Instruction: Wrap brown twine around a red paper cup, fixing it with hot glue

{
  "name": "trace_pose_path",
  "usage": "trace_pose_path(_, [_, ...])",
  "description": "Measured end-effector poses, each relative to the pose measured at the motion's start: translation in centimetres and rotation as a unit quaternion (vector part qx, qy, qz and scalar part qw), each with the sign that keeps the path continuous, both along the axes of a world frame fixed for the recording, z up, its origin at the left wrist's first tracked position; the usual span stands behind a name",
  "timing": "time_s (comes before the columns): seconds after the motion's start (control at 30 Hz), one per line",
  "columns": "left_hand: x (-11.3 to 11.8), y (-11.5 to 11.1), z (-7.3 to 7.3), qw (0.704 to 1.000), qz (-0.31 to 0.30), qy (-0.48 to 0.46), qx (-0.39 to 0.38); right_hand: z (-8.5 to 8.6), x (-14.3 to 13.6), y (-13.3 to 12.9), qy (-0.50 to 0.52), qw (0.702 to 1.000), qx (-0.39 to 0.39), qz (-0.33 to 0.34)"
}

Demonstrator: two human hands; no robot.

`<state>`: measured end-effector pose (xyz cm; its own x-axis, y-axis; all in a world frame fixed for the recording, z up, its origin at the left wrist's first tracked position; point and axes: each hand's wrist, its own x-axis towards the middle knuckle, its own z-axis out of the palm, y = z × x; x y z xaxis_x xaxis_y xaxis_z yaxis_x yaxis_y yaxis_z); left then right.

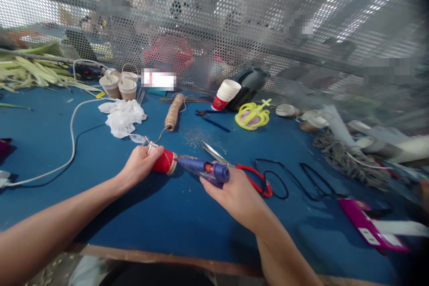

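Note:
My left hand [142, 163] is closed around a red paper cup [163, 162] tipped on its side, its rim end toward the right. Twine [160, 136] runs from the cup to a twine roll [174, 112] behind it. In my right hand [239, 192] is a blue hot glue gun [201, 167], fingers wrapped round its handle. Its nozzle points left and sits close to the cup's rim end; whether they touch I cannot tell. Red-handled scissors [256, 178] lie just beyond my right hand, partly hidden by it.
Behind are crumpled white lace [123, 116], twine-wrapped cups [128, 88], pliers [214, 120], stacked paper cups [226, 94] and a yellow crown-shaped piece [252, 115]. A white cable [73, 136] crosses the left. Black cord [311, 187] and a purple packet [370, 225] lie right. Perforated metal [201, 18] stands behind.

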<state>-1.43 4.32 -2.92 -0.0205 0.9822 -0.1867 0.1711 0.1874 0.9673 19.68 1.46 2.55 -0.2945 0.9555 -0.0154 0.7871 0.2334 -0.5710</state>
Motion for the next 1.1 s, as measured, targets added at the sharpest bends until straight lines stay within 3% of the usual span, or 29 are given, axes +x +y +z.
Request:
trace_pose_path(0.37, [0.04,0.07,-0.51,1.0,-0.005,-0.012,0.016,-0.01,-0.03,0.23,-0.002,1.0,-0.002,-0.012])
trace_pose_path(1.1, [0.22,0.07,0.37,1.0,0.0,-0.001,-0.008,0.33,0.03,-0.5,-0.013,0.999,-0.036,0.022])
